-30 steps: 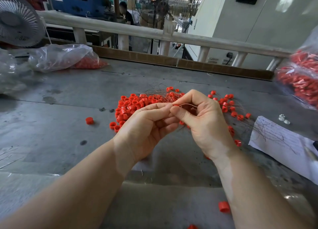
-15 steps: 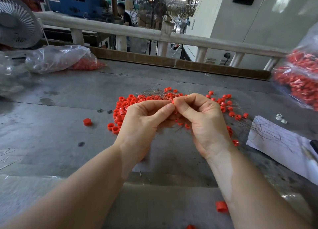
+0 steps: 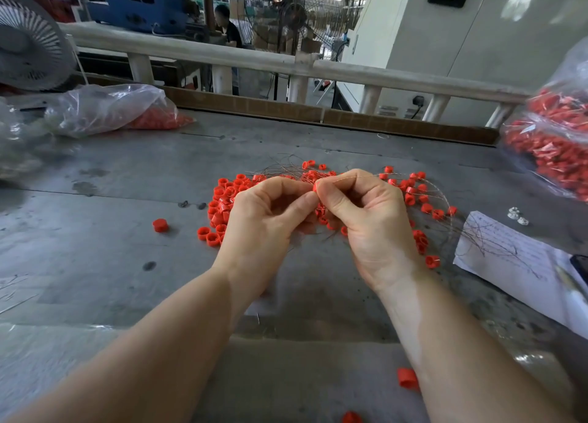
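A red cap (image 3: pixel 315 188) was pinched by the left hand (image 3: pixel 264 222), thumb and forefinger curled upon it, where both hands met above the pile (image 3: pixel 222 201) of caps on the table (image 3: pixel 95 238). A thin wire (image 3: pixel 359 175) was pinched by the right hand (image 3: pixel 370 222) at the cap and was trailed rightward toward the paper (image 3: pixel 515 263). Both grips were seen closed.

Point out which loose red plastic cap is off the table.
The small red plastic cap pinched between the left hand and right hand, above the pile; all other loose caps lie on the grey table.
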